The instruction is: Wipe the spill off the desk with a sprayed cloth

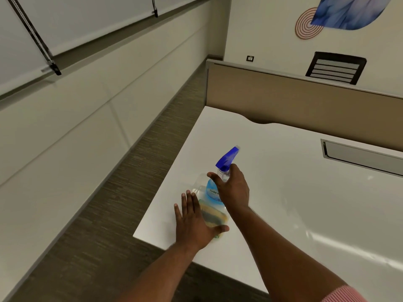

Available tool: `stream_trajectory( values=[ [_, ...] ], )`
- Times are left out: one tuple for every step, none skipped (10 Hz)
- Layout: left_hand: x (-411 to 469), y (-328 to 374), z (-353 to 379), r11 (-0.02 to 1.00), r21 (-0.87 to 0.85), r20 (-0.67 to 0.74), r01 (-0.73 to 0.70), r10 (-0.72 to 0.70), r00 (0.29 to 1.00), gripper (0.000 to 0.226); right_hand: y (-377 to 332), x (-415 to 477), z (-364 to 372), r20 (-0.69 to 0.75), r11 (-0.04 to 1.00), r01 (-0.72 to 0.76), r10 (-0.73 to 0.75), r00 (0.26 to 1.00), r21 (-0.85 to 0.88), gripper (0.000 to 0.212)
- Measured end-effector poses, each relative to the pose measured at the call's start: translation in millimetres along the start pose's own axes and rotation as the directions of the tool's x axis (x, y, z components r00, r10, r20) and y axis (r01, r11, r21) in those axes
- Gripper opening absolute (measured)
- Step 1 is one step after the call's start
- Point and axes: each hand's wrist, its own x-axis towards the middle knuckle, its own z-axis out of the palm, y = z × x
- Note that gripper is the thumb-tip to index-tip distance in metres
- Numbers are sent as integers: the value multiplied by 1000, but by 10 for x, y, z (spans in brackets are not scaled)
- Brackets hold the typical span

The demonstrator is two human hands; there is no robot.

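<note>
Progress check, head view. Spray bottle [214,188] stands near the left front corner of the white desk [283,192], blue trigger head up and pointing away from the person. Right hand [234,188] is closed loosely around the bottle's neck just below the trigger, thumb out to the left side; whether a finger sits on the trigger cannot be told. Left hand [194,223] lies flat and open, fingers spread, palm down on the near edge of a yellow-and-blue cloth [214,216]; it pins the cloth and does not grip it. Cloth lies on the desk, touching or just in front of the bottle's base, partly seen through the clear plastic.

Spill: not located. Desk surface shows only glare streaks to the right; no clear wet patch.

Judgement: early stage. Bottle and cloth are in hand, but cloth does not look sprayed yet, nozzle is not aimed at it. Spraying and wiping both remain.
</note>
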Motion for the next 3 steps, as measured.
stream_trajectory(
  values=[
    [-31,14,-48,1000,9,20,3,-3,1000,147,21,-92,-71,14,1000,10,-9,1000,-21,76],
    [-34,35,-120,1000,-10,-4,-13,13,1000,143,61,-177,-198,1,998,45,-45,999,-37,81],
    [20,60,-244,994,-25,-77,-110,108,991,133,190,-281,-338,-47,989,129,-133,990,-67,80]
  ],
)
